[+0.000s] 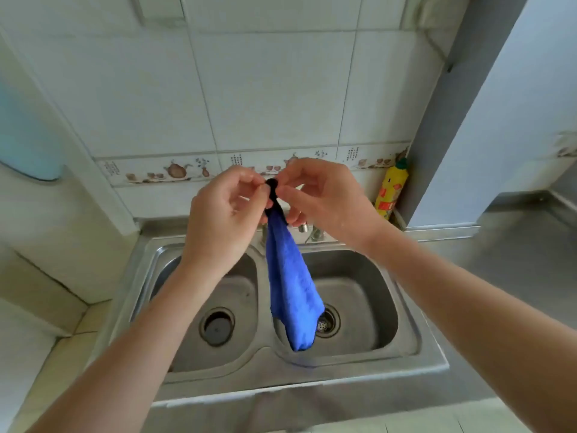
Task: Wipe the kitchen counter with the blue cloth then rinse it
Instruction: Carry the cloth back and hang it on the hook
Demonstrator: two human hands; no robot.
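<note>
— While both our left hand (224,210) and right hand (324,198) pinch the blue cloth (290,285) by its dark loop, why so high?
— So it hangs over the sink (415,348), probably for hooking or unhooking.

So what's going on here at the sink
A person holds a blue cloth up over a steel double sink. The left hand and right hand both pinch the dark loop at the cloth's top corner, so the cloth hangs down in front of the divider between the two basins. No water can be seen running. A yellow bottle stands by the tiled wall at the sink's back right corner.
</note>
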